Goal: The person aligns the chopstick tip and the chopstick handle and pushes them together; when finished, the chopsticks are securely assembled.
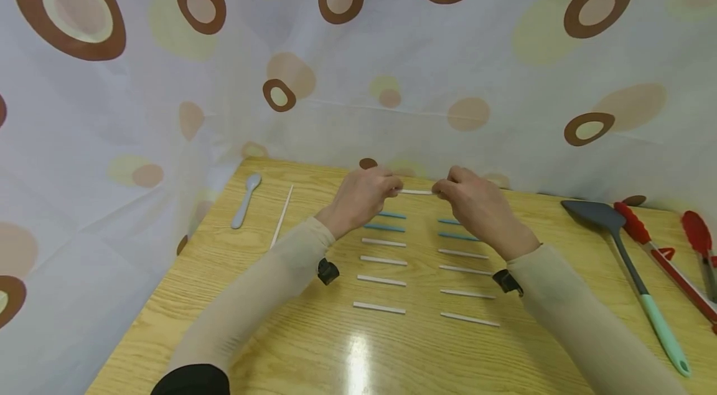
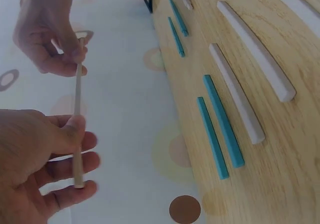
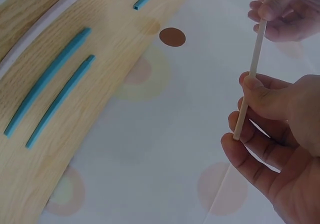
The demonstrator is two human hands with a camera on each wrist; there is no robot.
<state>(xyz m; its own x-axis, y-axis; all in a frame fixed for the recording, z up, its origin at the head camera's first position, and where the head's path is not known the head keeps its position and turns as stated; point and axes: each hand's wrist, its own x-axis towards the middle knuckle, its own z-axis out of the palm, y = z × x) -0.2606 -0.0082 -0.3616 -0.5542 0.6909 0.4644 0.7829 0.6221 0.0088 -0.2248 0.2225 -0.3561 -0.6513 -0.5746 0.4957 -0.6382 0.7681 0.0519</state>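
My left hand (image 1: 361, 199) and right hand (image 1: 478, 205) pinch a slim whitish chopstick (image 1: 416, 191) between them, over the table's far edge. In the left wrist view, the chopstick (image 2: 78, 91) runs straight from one hand to the other, thicker at the left hand. Thumb and fingertips grip it in the right wrist view too, where its end (image 3: 237, 133) rests along the right fingers. Below the hands lie two columns of short stick pieces: white pieces (image 1: 382, 280) and blue pieces (image 1: 386, 229) on the left, white pieces (image 1: 468, 293) and blue pieces (image 1: 458, 236) on the right.
A grey spoon (image 1: 246, 201) and a long white chopstick (image 1: 282, 216) lie at the table's left. At the right are a spatula with a mint handle (image 1: 663, 333), red-tipped tongs (image 1: 669, 264) and another red-ended utensil (image 1: 697, 233). A patterned curtain (image 1: 347, 127) hangs behind the table.
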